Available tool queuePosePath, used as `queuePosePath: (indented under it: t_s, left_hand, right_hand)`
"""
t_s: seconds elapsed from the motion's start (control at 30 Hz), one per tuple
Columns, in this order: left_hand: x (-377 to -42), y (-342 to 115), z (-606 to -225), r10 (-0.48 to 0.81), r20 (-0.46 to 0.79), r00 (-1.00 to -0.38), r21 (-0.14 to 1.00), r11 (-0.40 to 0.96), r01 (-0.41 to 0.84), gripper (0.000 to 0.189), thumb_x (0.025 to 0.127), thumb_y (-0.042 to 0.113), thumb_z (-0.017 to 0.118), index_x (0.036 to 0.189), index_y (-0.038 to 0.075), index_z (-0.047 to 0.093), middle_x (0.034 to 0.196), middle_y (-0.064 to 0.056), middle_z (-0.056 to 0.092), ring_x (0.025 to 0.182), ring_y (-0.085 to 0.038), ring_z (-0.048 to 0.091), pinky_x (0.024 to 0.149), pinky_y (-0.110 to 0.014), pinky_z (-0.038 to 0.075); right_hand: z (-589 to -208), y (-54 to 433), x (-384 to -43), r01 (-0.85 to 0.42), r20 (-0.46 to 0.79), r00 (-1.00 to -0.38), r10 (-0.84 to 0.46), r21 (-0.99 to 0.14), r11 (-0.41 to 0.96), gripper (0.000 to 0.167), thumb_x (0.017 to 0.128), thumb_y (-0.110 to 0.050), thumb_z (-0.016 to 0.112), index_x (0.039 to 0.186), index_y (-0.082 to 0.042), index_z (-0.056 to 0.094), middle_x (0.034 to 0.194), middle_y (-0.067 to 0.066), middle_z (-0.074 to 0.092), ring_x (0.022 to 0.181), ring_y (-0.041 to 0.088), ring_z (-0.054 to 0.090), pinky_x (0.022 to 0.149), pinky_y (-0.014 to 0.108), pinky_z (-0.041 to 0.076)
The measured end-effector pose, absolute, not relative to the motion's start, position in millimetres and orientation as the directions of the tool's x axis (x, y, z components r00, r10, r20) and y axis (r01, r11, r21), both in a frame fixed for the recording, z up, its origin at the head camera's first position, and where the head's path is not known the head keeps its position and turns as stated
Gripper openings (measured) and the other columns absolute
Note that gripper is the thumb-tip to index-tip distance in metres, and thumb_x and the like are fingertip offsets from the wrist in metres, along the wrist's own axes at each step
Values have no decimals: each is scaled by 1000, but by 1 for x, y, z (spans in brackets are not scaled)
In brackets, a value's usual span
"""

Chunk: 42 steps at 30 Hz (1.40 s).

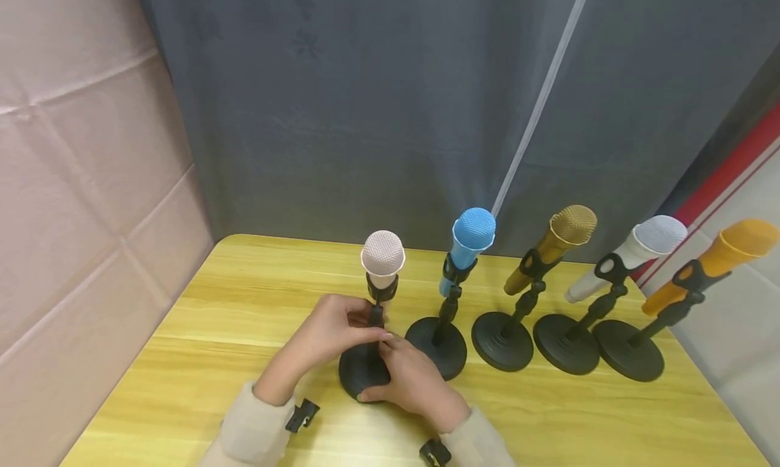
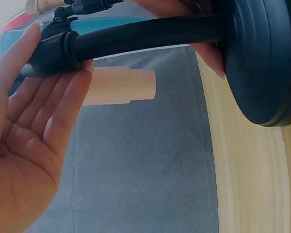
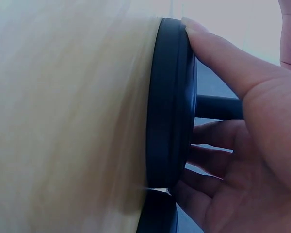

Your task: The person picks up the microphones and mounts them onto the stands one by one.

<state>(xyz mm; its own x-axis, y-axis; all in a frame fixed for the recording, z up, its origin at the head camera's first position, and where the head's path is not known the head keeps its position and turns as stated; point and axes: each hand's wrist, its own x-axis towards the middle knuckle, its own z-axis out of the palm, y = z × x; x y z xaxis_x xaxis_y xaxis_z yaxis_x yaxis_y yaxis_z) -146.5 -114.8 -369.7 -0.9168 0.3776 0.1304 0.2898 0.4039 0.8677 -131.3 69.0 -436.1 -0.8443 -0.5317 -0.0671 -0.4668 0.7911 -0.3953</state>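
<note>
A pale pink microphone (image 1: 382,256) sits in the clip of a black desk stand with a round base (image 1: 356,373). My left hand (image 1: 329,331) grips the black collar at the upper part of the stem (image 2: 150,36), thumb on one side and fingers on the other. Lower down, my right hand (image 1: 420,380) holds the round base by its rim. In the right wrist view its thumb lies on the rim's upper edge, and the other fingers reach around behind the stem. The base stands at the table surface, close beside the neighbouring stand's base.
To the right stand a blue microphone (image 1: 473,233), a gold one (image 1: 567,230), a white one (image 1: 652,240) and an orange one (image 1: 731,250), each on a black stand. Behind the wooden table (image 1: 244,277) hangs a grey curtain (image 1: 365,115). A pale cloth wall (image 1: 79,183) borders the left.
</note>
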Motion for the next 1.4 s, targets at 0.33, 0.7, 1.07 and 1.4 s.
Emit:
queuePosePath:
  t_s: [0.33, 0.7, 1.07, 1.4]
  left_hand:
    - [-148, -118, -370, 479, 141, -866, 838, 408, 362, 16, 94, 30, 73, 105, 18, 77, 102, 4, 78, 100, -8, 73, 88, -20, 58]
    - [-146, -113, -374, 356, 195, -914, 822, 449, 350, 22, 82, 30, 85, 98, 17, 77, 94, 4, 78, 87, -5, 73, 86, -26, 60]
    - [-148, -117, -373, 395, 168, -903, 842, 419, 340, 19, 83, 31, 85, 97, 20, 79, 94, -1, 80, 86, -5, 74, 82, -21, 59]
    - [-151, -119, -373, 451, 131, -883, 861, 389, 326, 17, 85, 28, 82, 99, 19, 79, 95, 0, 80, 89, -5, 74, 81, -21, 59]
  right_hand:
    - [-439, 69, -132, -489, -41, -836, -548, -398, 776, 95, 77, -59, 81, 149, -6, 50, 157, 8, 46, 143, 25, 48, 110, 43, 49]
    - [-439, 69, -132, -463, -70, -844, -532, -405, 788, 97, 76, -61, 81, 152, -10, 47, 157, 8, 47, 143, 25, 47, 110, 45, 49]
    - [-440, 68, -132, -461, -66, -844, -532, -417, 783, 101, 77, -62, 80, 153, -8, 43, 159, 8, 44, 145, 24, 45, 111, 45, 48]
    - [-440, 67, -132, -466, -60, -845, -532, -406, 786, 100, 77, -63, 79, 152, -7, 44, 158, 8, 46, 145, 24, 45, 111, 45, 48]
